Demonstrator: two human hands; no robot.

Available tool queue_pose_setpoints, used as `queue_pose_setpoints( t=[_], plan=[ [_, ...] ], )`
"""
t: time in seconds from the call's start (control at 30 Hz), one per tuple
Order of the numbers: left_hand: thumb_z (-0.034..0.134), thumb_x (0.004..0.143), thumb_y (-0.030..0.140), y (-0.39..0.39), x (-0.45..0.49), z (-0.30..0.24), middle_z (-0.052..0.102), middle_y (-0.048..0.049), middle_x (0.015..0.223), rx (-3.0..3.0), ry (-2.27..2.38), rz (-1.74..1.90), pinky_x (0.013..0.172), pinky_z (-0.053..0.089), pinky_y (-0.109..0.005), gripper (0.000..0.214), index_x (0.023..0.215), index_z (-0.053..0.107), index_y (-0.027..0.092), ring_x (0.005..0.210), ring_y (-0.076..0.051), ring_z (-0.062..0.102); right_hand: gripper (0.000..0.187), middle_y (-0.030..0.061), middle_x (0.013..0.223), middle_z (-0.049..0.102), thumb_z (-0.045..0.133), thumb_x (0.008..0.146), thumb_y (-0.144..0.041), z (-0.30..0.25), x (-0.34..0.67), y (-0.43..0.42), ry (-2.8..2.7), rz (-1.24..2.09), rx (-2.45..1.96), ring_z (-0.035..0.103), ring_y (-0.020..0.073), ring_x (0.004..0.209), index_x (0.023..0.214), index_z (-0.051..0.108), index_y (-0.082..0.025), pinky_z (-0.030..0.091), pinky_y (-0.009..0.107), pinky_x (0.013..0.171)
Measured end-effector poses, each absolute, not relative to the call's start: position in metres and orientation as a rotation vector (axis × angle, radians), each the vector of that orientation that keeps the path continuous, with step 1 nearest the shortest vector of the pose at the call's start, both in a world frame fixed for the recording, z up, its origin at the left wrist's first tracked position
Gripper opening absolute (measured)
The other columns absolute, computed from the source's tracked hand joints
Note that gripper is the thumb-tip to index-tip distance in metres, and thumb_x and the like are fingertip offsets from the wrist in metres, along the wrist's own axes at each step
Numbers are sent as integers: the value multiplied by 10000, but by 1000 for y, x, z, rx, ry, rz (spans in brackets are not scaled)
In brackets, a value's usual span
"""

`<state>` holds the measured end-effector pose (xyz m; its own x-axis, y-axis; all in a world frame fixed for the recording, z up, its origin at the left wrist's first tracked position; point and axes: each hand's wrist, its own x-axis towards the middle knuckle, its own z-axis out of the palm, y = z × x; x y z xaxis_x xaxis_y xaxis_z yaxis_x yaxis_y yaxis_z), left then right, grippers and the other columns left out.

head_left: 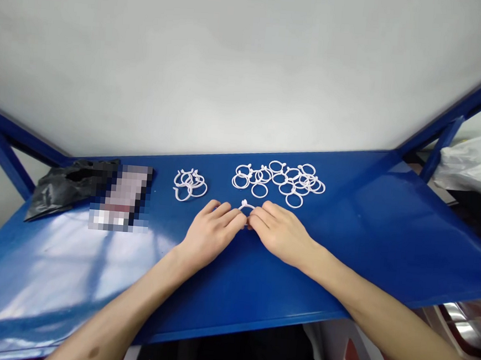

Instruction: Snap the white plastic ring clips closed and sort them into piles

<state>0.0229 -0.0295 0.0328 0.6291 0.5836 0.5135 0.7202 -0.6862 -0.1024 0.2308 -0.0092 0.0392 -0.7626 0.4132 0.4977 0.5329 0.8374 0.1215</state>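
Several gapped plastic rings (191,184) lie beyond the left hand (210,230), fingers pinched on one white curtain-type ring (247,205). That ring sits between both hands, neither nearer, clasp end facing away from the wearer. Right hand (283,234) pinches its right side; bigger ring pile (287,182) beyond, on blue tabletop (386,230).

Head view from above near edge of blue table (215,294), facing forward-down; fingers (260,217) close, wall (249,64) beyond.
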Motion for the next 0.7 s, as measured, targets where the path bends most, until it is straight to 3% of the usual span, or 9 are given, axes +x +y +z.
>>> queue_pose_setpoints(
  t=[0.2,0.3,0.4,0.6,0.7],
  plan=[
    [409,1010,77,-30,31,31,599,1,688,-2497,-1175,-706,666,371,-332,290,785,554,189,660,-169,515,263,59,779,654,472,1019,-120,32,223,-13,-2464,-349,-851,558,191,736,826,648,-144,488,331,637],
    [444,1006,88,-22,21,29,660,-11,765,-2522,-1165,-773,713,401,-323,233,862,598,185,718,-174,545,153,95,1036,704,505,1018,-146,27,225,-5,-2402,-181,-781,639,190,876,1058,652,-128,569,331,751],
    [511,990,124,-8,-4,27,713,-34,850,-2415,-1277,-820,756,428,-334,149,982,646,187,796,-200,577,277,151,1335,603,558,1012,-228,26,230,9,-2315,-34,-824,655,214,1065,1276,575,-148,606,360,814],
    [495,922,92,12,-53,22,744,-88,1036,-2100,-1734,-555,754,402,-420,297,1085,708,220,918,-295,578,209,117,1142,666,581,996,-242,28,228,31,-2417,6,-1011,617,258,1033,1161,659,-140,577,432,891],
    [486,885,96,11,-55,21,720,-136,1138,-1955,-1865,-519,768,411,-464,354,1141,713,189,986,-342,568,226,141,1164,649,629,975,-290,28,213,46,-2522,-70,-1062,578,282,1070,1104,699,-118,528,445,954]
  ],
)
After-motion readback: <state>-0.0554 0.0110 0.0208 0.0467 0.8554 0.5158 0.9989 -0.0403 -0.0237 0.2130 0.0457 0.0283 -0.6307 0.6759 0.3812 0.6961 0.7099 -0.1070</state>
